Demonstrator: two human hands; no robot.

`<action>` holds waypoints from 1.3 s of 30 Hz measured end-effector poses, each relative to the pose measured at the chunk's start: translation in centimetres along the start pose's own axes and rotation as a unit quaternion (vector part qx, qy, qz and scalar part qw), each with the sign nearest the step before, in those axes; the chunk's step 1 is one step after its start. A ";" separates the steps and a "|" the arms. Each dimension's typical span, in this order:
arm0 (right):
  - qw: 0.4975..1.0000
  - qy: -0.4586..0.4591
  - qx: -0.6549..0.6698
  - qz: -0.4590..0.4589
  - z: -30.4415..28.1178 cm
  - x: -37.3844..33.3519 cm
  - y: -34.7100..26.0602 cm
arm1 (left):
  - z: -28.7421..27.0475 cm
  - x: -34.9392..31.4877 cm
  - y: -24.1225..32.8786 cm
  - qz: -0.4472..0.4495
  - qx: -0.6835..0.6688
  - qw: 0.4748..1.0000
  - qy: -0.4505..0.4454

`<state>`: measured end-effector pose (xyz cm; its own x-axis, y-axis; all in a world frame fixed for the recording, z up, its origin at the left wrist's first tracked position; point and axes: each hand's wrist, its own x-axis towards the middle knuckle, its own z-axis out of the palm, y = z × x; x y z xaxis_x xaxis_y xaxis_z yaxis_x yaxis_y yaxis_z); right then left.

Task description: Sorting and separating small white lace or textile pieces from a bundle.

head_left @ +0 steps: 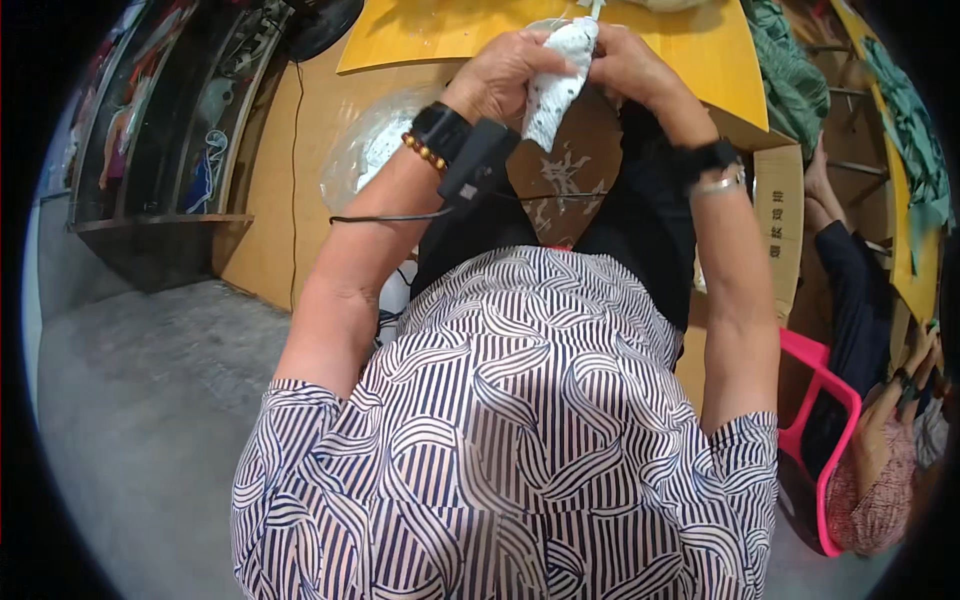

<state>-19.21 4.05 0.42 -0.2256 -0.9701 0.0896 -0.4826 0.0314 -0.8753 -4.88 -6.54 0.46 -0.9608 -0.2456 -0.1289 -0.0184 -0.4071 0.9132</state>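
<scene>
Grey concrete, mottled and rough, is forming the floor at the lower left. A smooth yellow table is stretching across the top of the frame, and a dark, hard-edged shelf is standing at the upper left. At the lower right, a co-worker in a reddish patterned top is sitting by a glossy pink chair with rounded rails. The wearer's shirt, striped and swirled in dark and pale bands, is filling the lower centre. Crumpled green fabric is hanging in folds at the upper right, above a flat-sided cardboard box. A clear plastic bag is bulging around something white, left of the upper centre.

At the top centre, the left hand is gripping the cloth between thumb and fingers; the right hand is pinching its right edge, some fingertips hidden. The cloth, white, dark-dotted and puckered, is hanging down to a narrow end. Round, shiny beads are circling the left wrist.
</scene>
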 end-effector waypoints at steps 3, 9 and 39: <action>0.998 -0.032 0.000 0.054 -0.7 1.0 1.0 | -0.7 -0.5 1.5 0.000 0.015 1.000 0.020; 0.988 0.092 -0.114 -0.057 -1.1 1.0 1.3 | -2.4 -0.8 1.8 0.019 -0.052 0.997 0.056; 0.907 0.110 -0.401 -0.065 -2.1 0.1 0.4 | 1.6 -1.6 -1.0 0.088 -0.174 0.979 0.060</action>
<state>-21.19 4.51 1.12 -0.2437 -0.9097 0.3362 -0.9578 0.1711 -0.2311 -3.76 -4.30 0.37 -0.9007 -0.4323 -0.0441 0.2608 -0.6190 0.7409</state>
